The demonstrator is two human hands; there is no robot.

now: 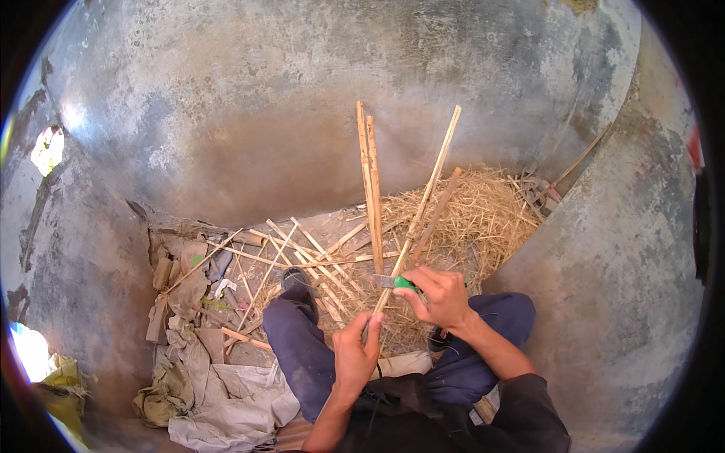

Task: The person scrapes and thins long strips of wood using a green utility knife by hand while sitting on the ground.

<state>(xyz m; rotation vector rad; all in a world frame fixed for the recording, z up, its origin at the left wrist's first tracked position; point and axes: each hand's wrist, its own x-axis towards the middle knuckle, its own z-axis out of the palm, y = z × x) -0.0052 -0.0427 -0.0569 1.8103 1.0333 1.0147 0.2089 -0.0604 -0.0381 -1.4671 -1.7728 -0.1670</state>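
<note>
A long pale wooden stick slants up and away in front of me, its near end between the thumb and fingers of my left hand. In my right hand is a utility knife with a green handle. Its short grey blade lies across the stick, a little beyond my left hand. Two tall split sticks stand upright against the wall just left of it. A browner stick leans to its right. Both my knees are bent, one on each side of the work.
Several peeled sticks lie crossed on the littered floor to the left. A heap of straw-like shavings sits at the far right. Crumpled pale sacks lie at the lower left. Grey plastered walls close in on three sides.
</note>
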